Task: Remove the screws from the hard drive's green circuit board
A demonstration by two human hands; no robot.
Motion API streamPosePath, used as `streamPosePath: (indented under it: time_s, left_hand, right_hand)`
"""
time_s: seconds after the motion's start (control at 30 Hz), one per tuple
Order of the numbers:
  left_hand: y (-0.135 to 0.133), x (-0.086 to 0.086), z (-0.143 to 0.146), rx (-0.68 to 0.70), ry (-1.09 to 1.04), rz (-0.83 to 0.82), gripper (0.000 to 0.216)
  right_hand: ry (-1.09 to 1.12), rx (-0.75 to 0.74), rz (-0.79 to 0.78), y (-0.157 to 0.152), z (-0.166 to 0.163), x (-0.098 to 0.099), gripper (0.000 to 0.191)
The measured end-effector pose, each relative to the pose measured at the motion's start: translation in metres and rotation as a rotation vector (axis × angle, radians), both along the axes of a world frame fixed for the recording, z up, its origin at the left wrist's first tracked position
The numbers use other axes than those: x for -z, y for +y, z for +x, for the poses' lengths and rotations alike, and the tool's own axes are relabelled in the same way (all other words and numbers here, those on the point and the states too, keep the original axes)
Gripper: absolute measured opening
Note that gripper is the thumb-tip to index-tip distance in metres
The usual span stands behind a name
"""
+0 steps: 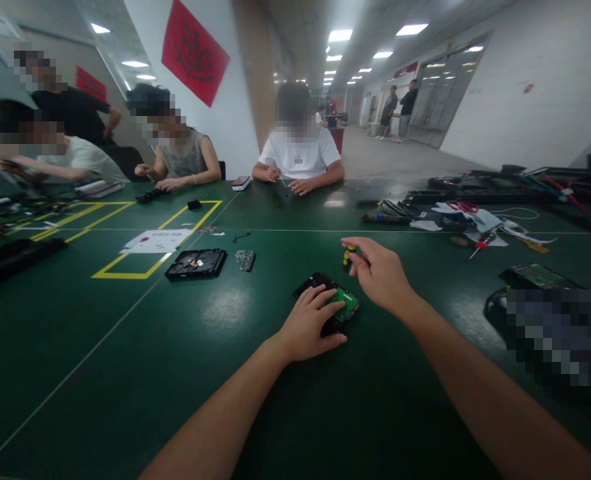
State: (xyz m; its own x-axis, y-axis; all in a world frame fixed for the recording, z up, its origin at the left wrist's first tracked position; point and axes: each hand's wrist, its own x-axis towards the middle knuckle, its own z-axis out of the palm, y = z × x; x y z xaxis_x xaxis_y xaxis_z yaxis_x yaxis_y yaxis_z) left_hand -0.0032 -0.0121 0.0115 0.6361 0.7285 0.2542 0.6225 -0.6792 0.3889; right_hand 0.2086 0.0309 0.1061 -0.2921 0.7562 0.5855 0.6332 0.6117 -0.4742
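Observation:
A hard drive (348,304) with a green circuit board facing up lies on the table in front of me. My left hand (311,321) rests across its left part, fingers spread over the board and thumb out along the near side. Part of the drive is hidden beneath that hand. Above and to the right of the drive, my right hand (378,270) is closed round a screwdriver (348,257) with a yellow and black handle, held upright. Its tip cannot be made out. The screwdriver looks apart from the drive.
To the left lie a black drive casing (196,265), a small circuit board (246,261) and a paper sheet (156,241). Tools, cables and a red-handled screwdriver (483,245) are at the right. Black equipment (540,277) stands near the right edge. A person (298,153) sits opposite.

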Motion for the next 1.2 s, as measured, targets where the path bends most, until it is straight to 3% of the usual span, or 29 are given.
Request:
streamPosePath:
  time_s: [0.17,0.3,0.5,0.6,0.93,1.2]
  left_hand:
    - [0.0,-0.0018,-0.0003,0.0,0.005,-0.005,0.075]
    - [-0.0001,-0.0032,-0.0005,0.0,0.024,0.001,0.075]
    - [-0.0011,-0.0031,0.0002,-0.004,0.024,-0.005,0.074]
    - [-0.001,-0.0029,0.0002,-0.005,0.026,-0.002,0.075]
    - [-0.002,-0.0047,-0.0001,-0.003,0.033,0.007,0.074]
    - [-0.0004,-0.0018,-0.0004,-0.001,0.02,0.011,0.074]
  right_hand:
    - [-0.036,0.095,0.092,0.0029,-0.0001,0.0033,0.018]
    - [-0.001,0.145,0.089,0.0031,-0.0014,0.0035,0.019]
    - [0.015,0.003,-0.024,-0.001,-0.0012,-0.001,0.018]
    - [0.019,-0.077,-0.096,-0.0029,-0.001,-0.0027,0.027]
    - [-0.066,0.072,0.033,-0.0013,-0.0022,-0.0017,0.02]
    - [0.043,-0.029,-0.085,-0.0032,-0.0039,-0.0007,0.034]
